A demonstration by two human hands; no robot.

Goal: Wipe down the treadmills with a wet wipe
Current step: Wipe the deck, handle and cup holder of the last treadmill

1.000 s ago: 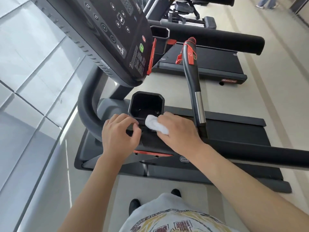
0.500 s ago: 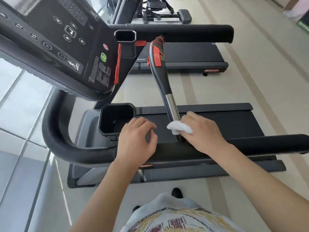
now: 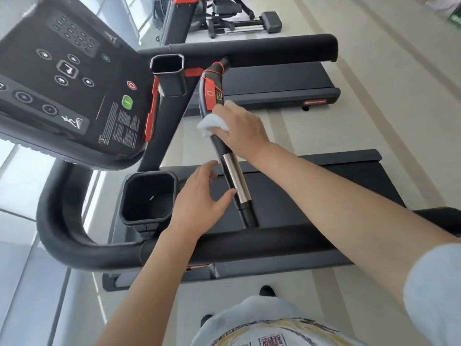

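Head view: the right hand (image 3: 240,131) grips a crumpled white wet wipe (image 3: 211,124) and presses it round the upright handle bar (image 3: 225,146) of the near treadmill (image 3: 311,196), just below the bar's red control pad (image 3: 210,94) and above its silver sensor strip (image 3: 235,179). The left hand (image 3: 199,201) is released, fingers straight and loosely spread, holding nothing; its thumb tip lies against the lower part of the silver strip, the fingertips just beside the bar. Left of that hand sits a black cup holder (image 3: 148,196), with the curved padded handrail (image 3: 64,221) running beneath it and across the front. The console panel (image 3: 67,96), with a green button (image 3: 127,102) and a red one (image 3: 131,85), fills the upper left. A second treadmill (image 3: 274,81) stands beyond on the pale floor (image 3: 374,96), with its own padded rail (image 3: 262,49).
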